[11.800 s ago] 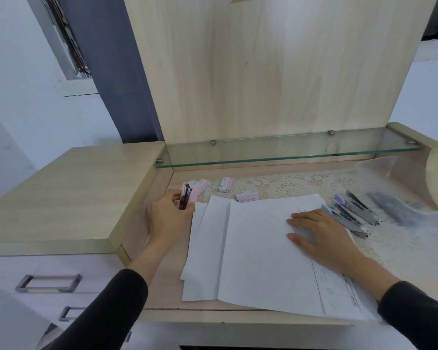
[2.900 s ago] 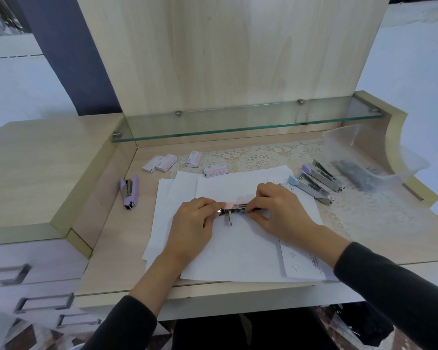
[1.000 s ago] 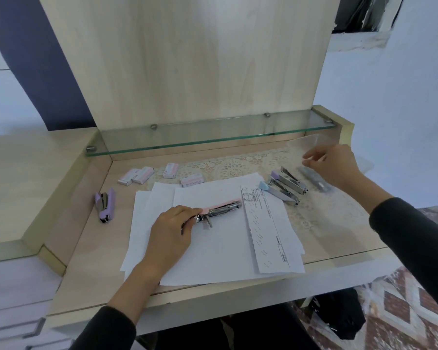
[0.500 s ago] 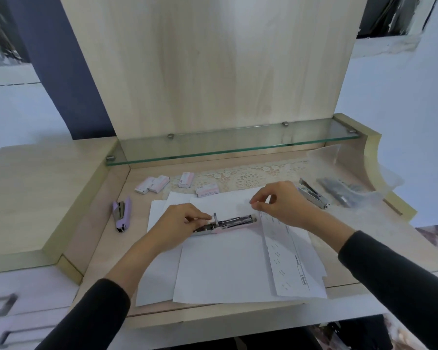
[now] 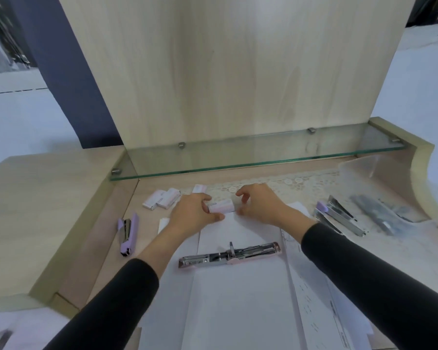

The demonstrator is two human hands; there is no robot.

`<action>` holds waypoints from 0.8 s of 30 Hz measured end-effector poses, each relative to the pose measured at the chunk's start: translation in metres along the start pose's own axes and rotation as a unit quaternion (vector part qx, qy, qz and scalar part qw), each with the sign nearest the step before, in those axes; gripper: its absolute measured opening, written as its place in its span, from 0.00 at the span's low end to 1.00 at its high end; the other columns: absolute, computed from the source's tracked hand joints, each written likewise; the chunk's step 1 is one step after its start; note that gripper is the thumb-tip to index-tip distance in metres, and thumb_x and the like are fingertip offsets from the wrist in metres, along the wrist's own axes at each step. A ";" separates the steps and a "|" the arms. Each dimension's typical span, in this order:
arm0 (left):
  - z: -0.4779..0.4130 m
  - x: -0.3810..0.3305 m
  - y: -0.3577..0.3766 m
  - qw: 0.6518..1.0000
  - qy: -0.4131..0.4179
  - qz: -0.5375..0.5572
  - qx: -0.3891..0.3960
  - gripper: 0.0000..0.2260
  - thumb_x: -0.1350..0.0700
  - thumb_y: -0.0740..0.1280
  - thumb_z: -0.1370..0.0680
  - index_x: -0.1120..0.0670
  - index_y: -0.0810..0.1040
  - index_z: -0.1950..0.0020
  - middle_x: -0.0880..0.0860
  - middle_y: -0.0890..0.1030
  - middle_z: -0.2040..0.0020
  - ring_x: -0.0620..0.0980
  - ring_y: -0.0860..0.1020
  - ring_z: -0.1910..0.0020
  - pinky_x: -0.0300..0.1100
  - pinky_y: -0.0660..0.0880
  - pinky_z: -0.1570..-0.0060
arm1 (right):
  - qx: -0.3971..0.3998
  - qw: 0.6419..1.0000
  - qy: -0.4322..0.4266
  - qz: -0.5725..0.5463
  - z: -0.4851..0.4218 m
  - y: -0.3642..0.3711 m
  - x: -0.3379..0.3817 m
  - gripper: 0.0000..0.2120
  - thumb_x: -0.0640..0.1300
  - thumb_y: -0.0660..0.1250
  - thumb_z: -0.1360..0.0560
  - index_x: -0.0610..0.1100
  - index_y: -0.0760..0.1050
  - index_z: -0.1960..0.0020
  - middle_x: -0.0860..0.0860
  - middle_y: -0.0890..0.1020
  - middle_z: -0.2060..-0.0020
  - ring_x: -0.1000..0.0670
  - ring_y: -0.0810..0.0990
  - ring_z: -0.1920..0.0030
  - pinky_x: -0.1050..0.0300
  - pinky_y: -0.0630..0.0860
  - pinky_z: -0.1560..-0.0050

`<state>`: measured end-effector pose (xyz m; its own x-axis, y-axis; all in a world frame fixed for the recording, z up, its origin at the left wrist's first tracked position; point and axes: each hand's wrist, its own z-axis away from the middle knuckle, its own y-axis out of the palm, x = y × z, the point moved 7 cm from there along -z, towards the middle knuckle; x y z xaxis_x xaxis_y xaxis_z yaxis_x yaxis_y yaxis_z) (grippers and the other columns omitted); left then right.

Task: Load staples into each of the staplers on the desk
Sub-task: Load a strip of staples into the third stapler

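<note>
Since the head view of half a second ago, when my left hand steadied the pink stapler and my right hand worked at its far end, both have let go of it and moved back to a staple box. Stapler now: untouched, opened out flat on the paper sheets, near me, between my forearms. Long axis runs left to right, right end angled slightly away from me; pink end to the right, bare chrome end to the left, hinge pin upright at the middle. Which half is the magazine I cannot tell. Box: farther back on the surface, long axis also left to right. Left fingers grasp its left end. Right thumb sits at the right end with the fingers curled above; blur hides whether they have closed on it. Judgement: opening is done, fetching staples is the step in hand. Lilac stapler lies to the left, more open staplers to the right.
</note>
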<state>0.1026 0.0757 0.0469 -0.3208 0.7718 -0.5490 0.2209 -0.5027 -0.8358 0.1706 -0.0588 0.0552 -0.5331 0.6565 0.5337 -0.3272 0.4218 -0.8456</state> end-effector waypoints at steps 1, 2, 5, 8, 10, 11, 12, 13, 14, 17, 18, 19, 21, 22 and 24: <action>0.000 -0.001 0.002 1.000 -0.002 0.004 -0.011 0.25 0.48 0.75 0.34 0.54 0.75 0.40 0.47 0.77 0.61 0.47 0.75 0.57 0.40 0.71 0.58 | -0.002 1.000 0.002 -0.002 -0.004 0.003 0.000 0.20 0.42 0.68 0.30 0.41 0.72 0.38 0.44 0.80 0.47 0.46 0.75 0.47 0.56 0.70 0.46; 0.001 -0.002 0.004 1.000 -0.002 0.009 -0.023 0.24 0.49 0.76 0.35 0.53 0.76 0.42 0.47 0.76 0.61 0.47 0.75 0.57 0.40 0.70 0.59 | -0.007 1.000 -0.001 -0.003 -0.005 0.005 0.000 0.20 0.42 0.67 0.30 0.40 0.72 0.39 0.44 0.80 0.47 0.45 0.75 0.46 0.55 0.70 0.45; 0.001 -0.001 0.007 0.998 -0.001 0.049 -0.048 0.18 0.52 0.77 0.36 0.53 0.78 0.49 0.47 0.77 0.61 0.48 0.76 0.57 0.39 0.69 0.61 | -0.027 0.999 -0.024 -0.002 -0.008 0.007 0.002 0.16 0.41 0.68 0.31 0.37 0.76 0.45 0.41 0.80 0.49 0.43 0.76 0.48 0.53 0.72 0.46; -0.002 0.000 0.010 0.996 -0.007 0.076 -0.051 0.15 0.56 0.76 0.35 0.54 0.78 0.51 0.46 0.77 0.65 0.47 0.76 0.60 0.38 0.70 0.61 | -0.043 0.998 -0.040 -0.030 -0.005 0.005 0.003 0.12 0.39 0.69 0.32 0.36 0.79 0.50 0.39 0.81 0.53 0.43 0.76 0.54 0.52 0.72 0.51; -0.004 0.001 0.010 0.995 -0.007 0.085 -0.058 0.13 0.58 0.76 0.34 0.53 0.77 0.53 0.45 0.75 0.67 0.47 0.75 0.60 0.38 0.70 0.60 | -0.052 0.996 -0.054 -0.055 -0.003 0.004 0.003 0.11 0.37 0.70 0.33 0.36 0.79 0.51 0.41 0.81 0.55 0.46 0.74 0.61 0.54 0.73 0.54; -0.003 0.002 0.010 0.994 -0.006 0.087 -0.061 0.12 0.59 0.75 0.34 0.53 0.77 0.54 0.44 0.75 0.68 0.47 0.75 0.59 0.38 0.70 0.60 | -0.055 0.995 -0.056 -0.068 -0.003 0.004 0.001 0.11 0.37 0.70 0.33 0.38 0.80 0.50 0.45 0.81 0.56 0.51 0.73 0.63 0.58 0.72 0.56; -0.003 0.003 0.011 0.994 -0.005 0.091 -0.062 0.12 0.60 0.74 0.33 0.53 0.76 0.53 0.43 0.74 0.68 0.47 0.74 0.60 0.38 0.69 0.60 | -0.059 0.993 -0.053 -0.082 -0.003 0.005 -0.002 0.13 0.38 0.71 0.33 0.40 0.80 0.49 0.49 0.80 0.57 0.55 0.71 0.65 0.64 0.69 0.58; -0.003 0.005 0.011 0.993 -0.002 0.096 -0.063 0.12 0.60 0.74 0.33 0.53 0.76 0.53 0.43 0.74 0.68 0.46 0.74 0.61 0.38 0.68 0.61 | -0.063 0.992 -0.045 -0.100 -0.003 0.005 -0.006 0.14 0.38 0.72 0.33 0.42 0.79 0.48 0.53 0.78 0.59 0.58 0.70 0.66 0.69 0.68 0.62; -0.002 0.006 0.011 0.993 0.004 0.101 -0.064 0.12 0.60 0.74 0.33 0.54 0.77 0.52 0.43 0.74 0.68 0.45 0.73 0.63 0.38 0.68 0.62 | -0.068 0.990 -0.036 -0.119 -0.002 0.005 -0.009 0.14 0.38 0.72 0.34 0.42 0.79 0.48 0.57 0.77 0.62 0.60 0.70 0.67 0.72 0.67 0.65; 0.001 0.009 0.010 0.990 0.030 0.116 -0.072 0.12 0.59 0.75 0.33 0.51 0.77 0.53 0.46 0.76 0.61 0.41 0.70 0.65 0.32 0.67 0.63 | -0.079 0.985 -0.021 -0.153 0.000 0.006 -0.014 0.13 0.37 0.73 0.35 0.43 0.80 0.50 0.62 0.73 0.69 0.60 0.71 0.70 0.76 0.68 0.68; 0.001 0.011 0.009 0.989 0.037 0.123 -0.077 0.13 0.59 0.75 0.34 0.51 0.77 0.53 0.47 0.76 0.58 0.40 0.69 0.64 0.30 0.67 0.62 | -0.081 0.983 -0.019 -0.162 0.000 0.006 -0.016 0.12 0.37 0.73 0.35 0.43 0.81 0.51 0.62 0.73 0.71 0.59 0.71 0.71 0.76 0.67 0.69; 0.001 0.013 0.009 0.987 0.040 0.132 -0.082 0.13 0.59 0.75 0.34 0.51 0.77 0.53 0.48 0.76 0.55 0.40 0.69 0.63 0.28 0.66 0.61 | -0.082 0.982 -0.015 -0.170 0.000 0.007 -0.017 0.12 0.37 0.74 0.35 0.43 0.81 0.52 0.61 0.73 0.72 0.59 0.71 0.72 0.76 0.67 0.69; 0.001 0.018 0.008 0.984 0.041 0.149 -0.090 0.13 0.60 0.76 0.34 0.51 0.77 0.54 0.48 0.76 0.53 0.40 0.70 0.61 0.23 0.65 0.62 | -0.079 0.979 -0.009 -0.187 -0.001 0.007 -0.020 0.12 0.37 0.74 0.35 0.44 0.81 0.52 0.59 0.73 0.73 0.61 0.72 0.74 0.76 0.67 0.70; 0.001 0.020 0.008 0.983 0.040 0.154 -0.092 0.13 0.60 0.76 0.34 0.51 0.77 0.54 0.48 0.76 0.53 0.39 0.70 0.61 0.22 0.64 0.62 | -0.076 0.978 -0.007 -0.194 -0.002 0.007 -0.021 0.12 0.37 0.74 0.36 0.44 0.81 0.52 0.57 0.73 0.73 0.63 0.72 0.74 0.76 0.66 0.70; 0.001 0.022 0.008 0.983 0.041 0.154 -0.092 0.14 0.60 0.75 0.34 0.51 0.77 0.52 0.46 0.77 0.54 0.38 0.71 0.60 0.20 0.64 0.62 | -0.071 0.977 -0.003 -0.201 -0.003 0.008 -0.024 0.12 0.37 0.74 0.36 0.44 0.81 0.52 0.55 0.73 0.73 0.64 0.71 0.74 0.76 0.66 0.71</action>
<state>0.0965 0.0887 0.0281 -0.1391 0.6267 -0.7667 0.4604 -0.6445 -0.6104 0.1833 -0.0695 0.0352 -0.3886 0.4155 0.8224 -0.4005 0.7277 -0.5569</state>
